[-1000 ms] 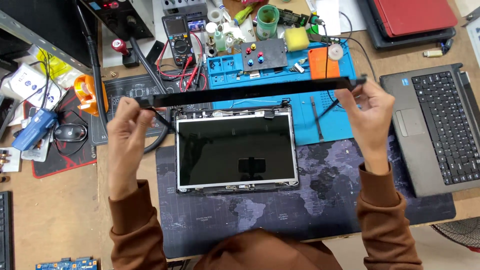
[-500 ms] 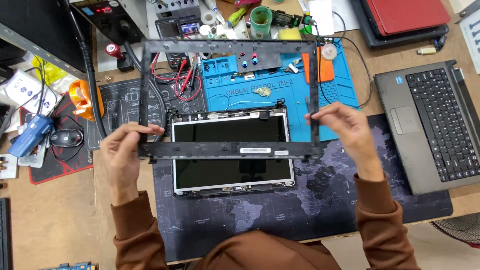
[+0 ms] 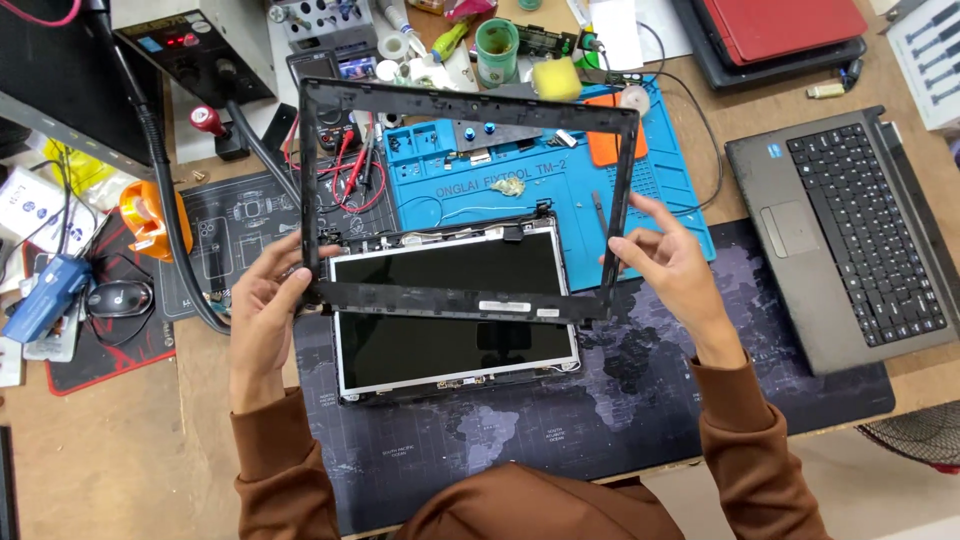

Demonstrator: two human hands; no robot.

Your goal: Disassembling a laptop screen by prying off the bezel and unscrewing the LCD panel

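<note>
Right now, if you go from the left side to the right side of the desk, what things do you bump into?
Computer mouse → orange tape roll → left hand → black screen frame → right hand → grey laptop base with keyboard.

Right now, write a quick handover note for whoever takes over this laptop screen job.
Left hand: grips the lower left corner of the black screen frame.
Right hand: holds the frame's right side.
Frame is off and held flat above the screen panel, which lies face up in its lid on the dark mat.
Laptop base sits to the right; blue work mat behind.
Done: frame removed. Left: frame not yet set down; panel still in the lid.
</note>
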